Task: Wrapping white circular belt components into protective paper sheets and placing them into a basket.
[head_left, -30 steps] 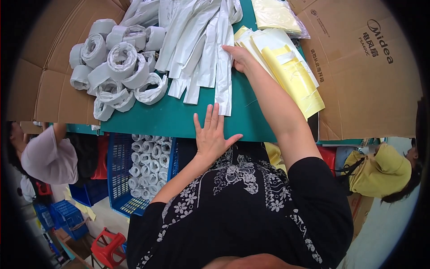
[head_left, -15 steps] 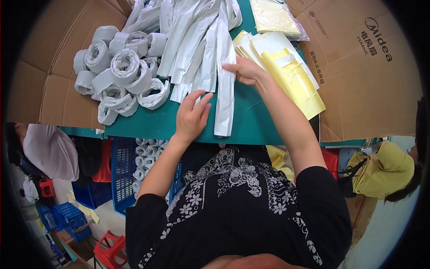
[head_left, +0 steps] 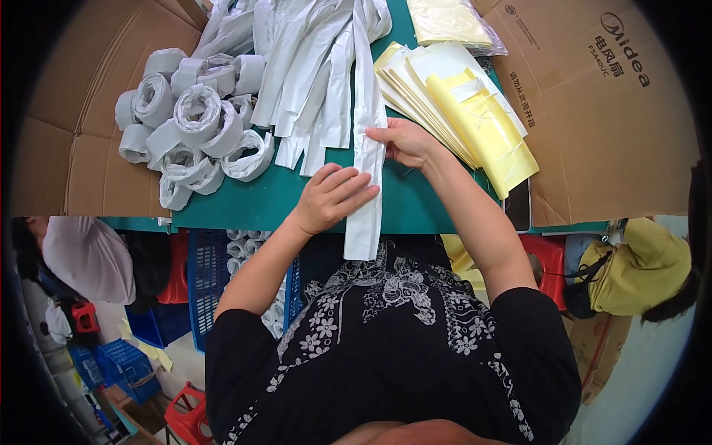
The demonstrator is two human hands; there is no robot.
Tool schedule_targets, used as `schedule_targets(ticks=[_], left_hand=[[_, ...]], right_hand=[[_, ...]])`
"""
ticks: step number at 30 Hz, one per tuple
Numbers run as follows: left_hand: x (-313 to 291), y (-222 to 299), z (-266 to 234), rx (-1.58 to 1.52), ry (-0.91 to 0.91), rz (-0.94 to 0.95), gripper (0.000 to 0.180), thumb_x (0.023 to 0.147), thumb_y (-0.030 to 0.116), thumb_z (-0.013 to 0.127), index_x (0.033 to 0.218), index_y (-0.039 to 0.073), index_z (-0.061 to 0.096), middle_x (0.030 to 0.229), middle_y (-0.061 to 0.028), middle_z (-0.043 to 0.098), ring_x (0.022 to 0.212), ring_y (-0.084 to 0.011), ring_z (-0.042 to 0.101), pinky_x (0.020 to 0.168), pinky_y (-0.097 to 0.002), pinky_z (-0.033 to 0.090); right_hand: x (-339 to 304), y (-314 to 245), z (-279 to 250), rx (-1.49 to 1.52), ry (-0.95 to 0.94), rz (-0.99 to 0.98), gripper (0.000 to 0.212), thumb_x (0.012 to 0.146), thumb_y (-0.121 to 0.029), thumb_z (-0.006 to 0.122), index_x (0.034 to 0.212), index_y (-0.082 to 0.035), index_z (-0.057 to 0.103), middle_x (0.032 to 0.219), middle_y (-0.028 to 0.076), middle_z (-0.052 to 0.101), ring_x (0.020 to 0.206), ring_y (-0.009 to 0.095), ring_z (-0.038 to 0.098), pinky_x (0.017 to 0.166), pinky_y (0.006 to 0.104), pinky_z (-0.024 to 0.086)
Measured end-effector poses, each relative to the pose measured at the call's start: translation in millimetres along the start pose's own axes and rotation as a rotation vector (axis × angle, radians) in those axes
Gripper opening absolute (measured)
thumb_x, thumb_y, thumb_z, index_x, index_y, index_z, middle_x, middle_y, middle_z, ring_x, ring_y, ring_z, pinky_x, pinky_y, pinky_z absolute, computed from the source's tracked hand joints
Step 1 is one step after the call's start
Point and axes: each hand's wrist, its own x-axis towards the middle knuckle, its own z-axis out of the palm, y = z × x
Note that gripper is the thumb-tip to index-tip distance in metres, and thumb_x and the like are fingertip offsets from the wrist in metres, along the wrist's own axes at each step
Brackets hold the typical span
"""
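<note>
A white strip (head_left: 365, 222) is extended over the near edge of the green table (head_left: 430, 204), its long axis directed almost straight away from the body; the near end is pointed toward the wearer, past the table edge. The strip is pinched at its right edge by the right hand (head_left: 410, 142), thumb above, fingers partly hidden. It is overlapped from the left by the fingers of the left hand (head_left: 330, 200); whether it is clamped there cannot be told. Other strips (head_left: 300, 81) are heaped leftward, beside white rolls (head_left: 196, 115); yellow sheets (head_left: 482, 133) are stacked rightward.
</note>
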Motion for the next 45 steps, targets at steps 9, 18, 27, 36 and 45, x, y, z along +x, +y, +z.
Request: schedule_targets(ticks=[9, 18, 27, 36, 45], left_hand=[[9.6, 22.7, -4.6, -0.699, 0.022, -0.857, 0.008, 0.078, 0.016, 0.065, 0.081, 0.009, 0.068, 0.083, -0.0024, 0.054, 0.08, -0.0182, 0.05, 0.073, -0.027, 0.04], [37.1, 17.9, -16.9, -1.49, 0.152, -1.924, 0.023, 0.077, 0.012, 0.057, 0.092, -0.004, 0.06, 0.087, -0.0097, 0.062, 0.076, -0.0181, 0.06, 0.073, -0.0303, 0.047], [24.0, 5.1, 1.4, -1.549, 0.051, -2.0, 0.019, 0.083, 0.016, 0.054, 0.094, 0.003, 0.06, 0.092, -0.0073, 0.063, 0.083, -0.0187, 0.061, 0.075, -0.032, 0.047], [-28.4, -3.5, 23.0, -1.574, -0.07, -1.293, 0.044, 0.092, 0.037, 0.05, 0.119, 0.003, 0.054, 0.095, -0.005, 0.059, 0.095, -0.0167, 0.055, 0.081, -0.0323, 0.042], [2.1, 14.3, 0.8, -0.313, -0.009, -0.026, 0.026, 0.064, 0.009, 0.066, 0.09, 0.006, 0.063, 0.108, -0.0069, 0.058, 0.105, -0.0274, 0.056, 0.082, -0.0368, 0.049]], right_hand=[[-0.4, 18.0, 9.9, 0.078, 0.077, -0.089, 0.03, 0.083, -0.004, 0.058, 0.113, -0.002, 0.056, 0.103, 0.007, 0.064, 0.089, 0.016, 0.063, 0.081, 0.0316, 0.052], [-19.1, 35.9, 3.0, -0.234, 0.046, -0.237, 0.032, 0.081, -0.001, 0.054, 0.113, 0.0, 0.056, 0.1, 0.005, 0.063, 0.09, 0.013, 0.06, 0.082, 0.0263, 0.047], [-54.9, 17.9, 7.6, -1.134, -0.175, -0.351, 0.028, 0.078, -0.017, 0.065, 0.1, 0.002, 0.064, 0.082, 0.008, 0.066, 0.074, 0.01, 0.059, 0.068, 0.0262, 0.047], [-57.3, 57.3, 22.6, -0.21, 0.188, -0.144, 0.024, 0.083, -0.02, 0.065, 0.094, 0.001, 0.066, 0.084, 0.008, 0.067, 0.065, 0.014, 0.061, 0.059, 0.0274, 0.049], [-74.1, 64.0, 28.2, 0.392, 0.044, 0.066, 0.027, 0.091, -0.01, 0.049, 0.117, -0.006, 0.052, 0.105, 0.008, 0.061, 0.089, 0.018, 0.063, 0.075, 0.0322, 0.054]])
